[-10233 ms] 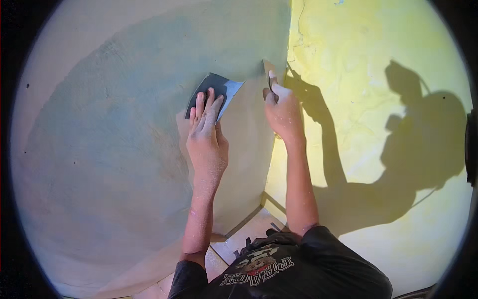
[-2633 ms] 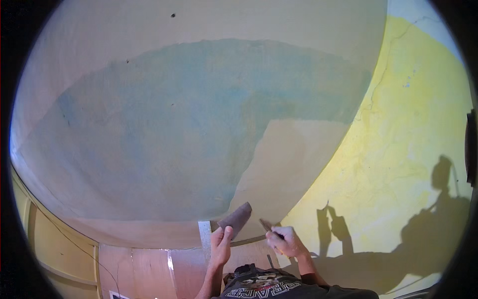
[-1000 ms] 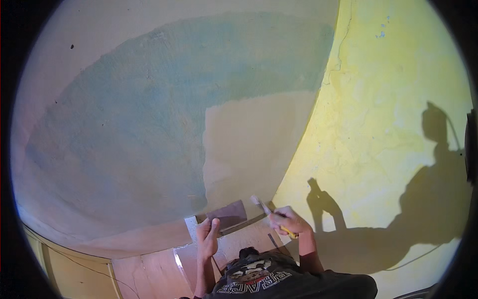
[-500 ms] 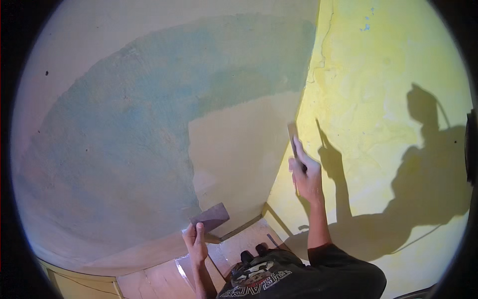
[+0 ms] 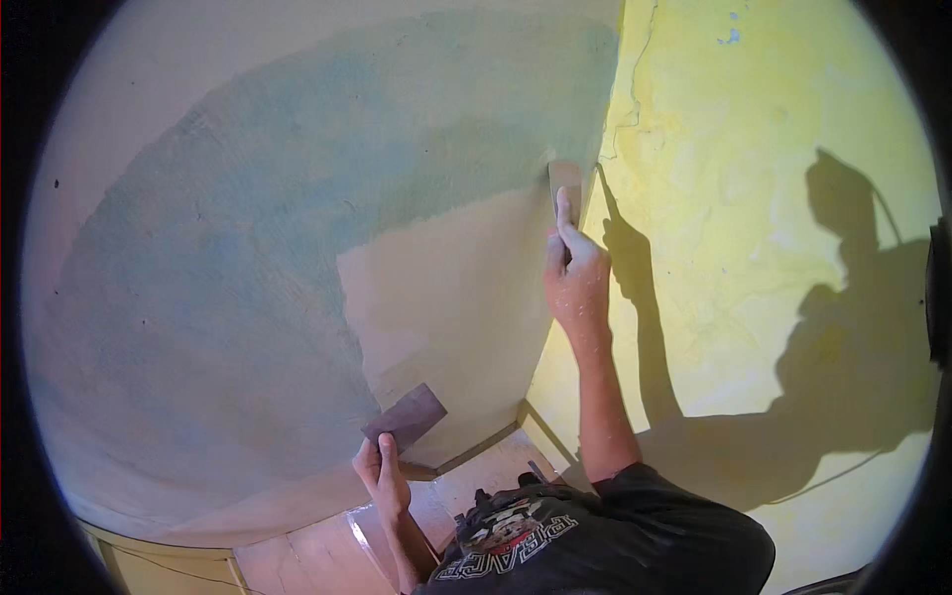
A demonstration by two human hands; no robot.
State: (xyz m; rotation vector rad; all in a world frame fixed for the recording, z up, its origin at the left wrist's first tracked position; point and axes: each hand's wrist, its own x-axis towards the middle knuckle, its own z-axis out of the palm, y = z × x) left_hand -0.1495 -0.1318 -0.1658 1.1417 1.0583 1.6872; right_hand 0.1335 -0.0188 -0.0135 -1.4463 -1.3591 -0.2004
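1. Blue-green colouring is covering much of the broad wall (image 5: 248, 248) that we are facing.
2. Yellow paint is coating the adjoining wall (image 5: 754, 99) at the right, where our shadow (image 5: 853, 367) is falling.
3. Below the blue-green area, a beige patch (image 5: 446, 278) is reaching toward the corner.
4. With the right hand (image 5: 580, 283), we are gripping a scraper (image 5: 565, 174), one finger lying along its blade. The tool is pointing upward at the patch's upper right, near the corner. Judging by this placement, we are working the wall surface along the blue-green border.
5. With the left hand (image 5: 385, 481), we are pinching a purplish sheet (image 5: 409, 412), probably abrasive paper, thumb uppermost. It is slanting across our view of the lower patch; whether it is touching the wall, we cannot tell.
6. At the blade tip, contact is not showing clearly. In our judgement, the next move is calling for a flat blade, light, even pressure and care beside the corner.
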